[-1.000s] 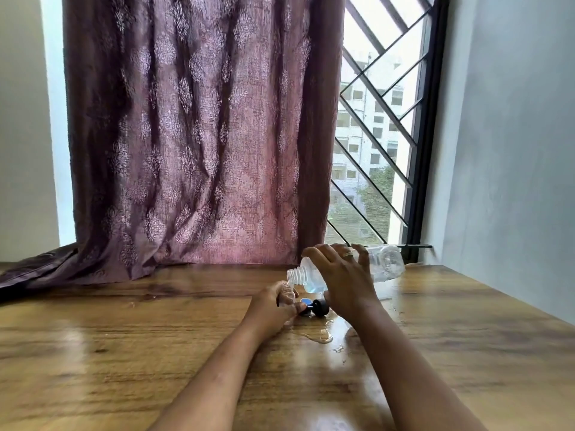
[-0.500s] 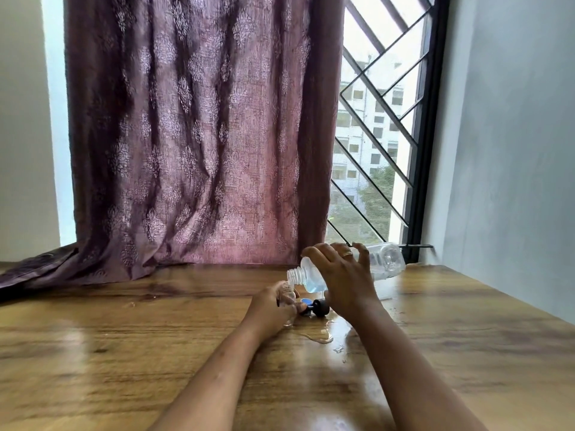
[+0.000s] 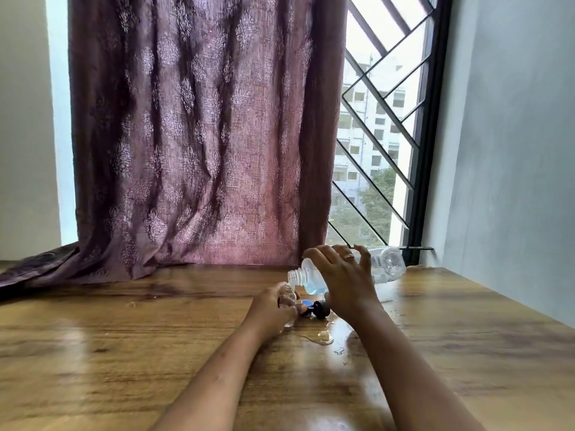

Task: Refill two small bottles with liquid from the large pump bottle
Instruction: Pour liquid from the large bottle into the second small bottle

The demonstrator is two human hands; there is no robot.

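My right hand [image 3: 345,283] grips the large clear bottle [image 3: 387,265], which lies almost level with its open threaded neck pointing left and a little pale blue liquid pooled near the neck. The neck sits just over the mouth of a small clear bottle [image 3: 287,298] that my left hand [image 3: 270,309] holds upright on the wooden table [image 3: 124,353]. A black cap [image 3: 320,308] and a blue piece [image 3: 307,303] lie on the table between my hands. A second small bottle is not visible.
A puddle of spilled liquid [image 3: 320,337] shines on the table just in front of my hands. A maroon curtain [image 3: 199,135] hangs behind, its hem on the table at the far left. A barred window [image 3: 379,144] and grey wall [image 3: 513,150] stand to the right.
The large bottle's neck has come down slightly closer to the small bottle's mouth. Both hands stay in nearly the same place.
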